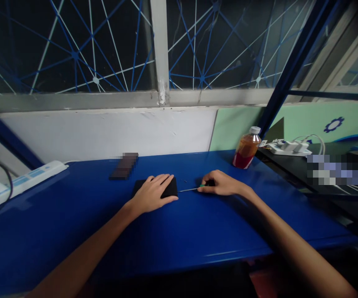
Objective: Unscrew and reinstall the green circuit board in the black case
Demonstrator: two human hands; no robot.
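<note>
The left hand [150, 194] is lying on top of a black box [170, 191], which is resting flat near the middle of the blue tabletop [197, 236]. Its fingers are spreading a little over the top face, and the thumb is pointing along the near edge at the right corner. Whether this grip is squeezing the box or only pressing on it, I cannot tell.

The right hand [220, 183] is holding a thin screwdriver [190, 189] by its green handle. This grip is closing on the handle, with the thumb and the fingers coming together around it. The shaft is pointing to the left, almost level, and its tip is reaching the right end of the box; the exact contact is too small to see.

Some tiny dark pieces [185, 181] are lying just behind the shaft, between the box and the right hand. Behind the box, toward the left, a dark flat object [123, 167] is lying, partly blurred. A bottle [246, 150] with a white cap and reddish-orange contents is standing upright at the far right. At the left side, a white power strip [38, 177] is lying at a slant.
</note>
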